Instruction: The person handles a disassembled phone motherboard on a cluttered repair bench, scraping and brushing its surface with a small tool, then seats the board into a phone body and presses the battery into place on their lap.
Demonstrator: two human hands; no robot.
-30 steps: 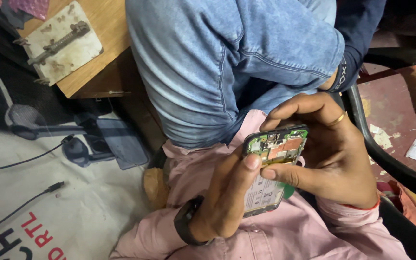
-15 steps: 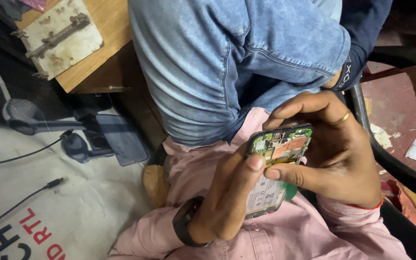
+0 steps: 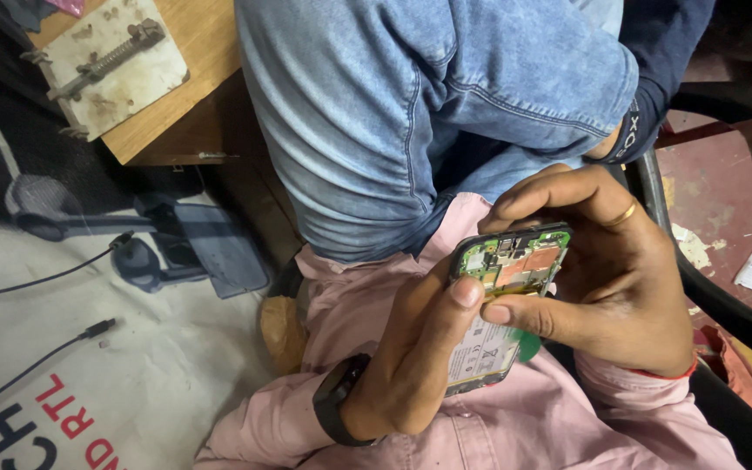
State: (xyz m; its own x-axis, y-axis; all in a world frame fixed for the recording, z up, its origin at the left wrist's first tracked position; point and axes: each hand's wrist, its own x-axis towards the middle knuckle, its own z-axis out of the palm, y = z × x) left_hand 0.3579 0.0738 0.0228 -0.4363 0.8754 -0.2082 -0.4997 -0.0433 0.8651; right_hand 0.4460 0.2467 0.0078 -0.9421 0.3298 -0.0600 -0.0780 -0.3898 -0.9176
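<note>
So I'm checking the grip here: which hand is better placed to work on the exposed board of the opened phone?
The left hand, probably: its thumb tip already rests on the opened phone by the green board. The right hand wraps the phone's far edge and seems to steady it.

Wooden bench corner [image 3: 180, 104] top left, bearing grimy white plate with metal spring clamp [image 3: 108, 65]. Blue denim knee [image 3: 411, 113] across top centre. Black cable with plug [image 3: 97, 329] on white printed sheet [image 3: 115, 400], lower left. Dark stand base [image 3: 193, 248] below bench.
</note>
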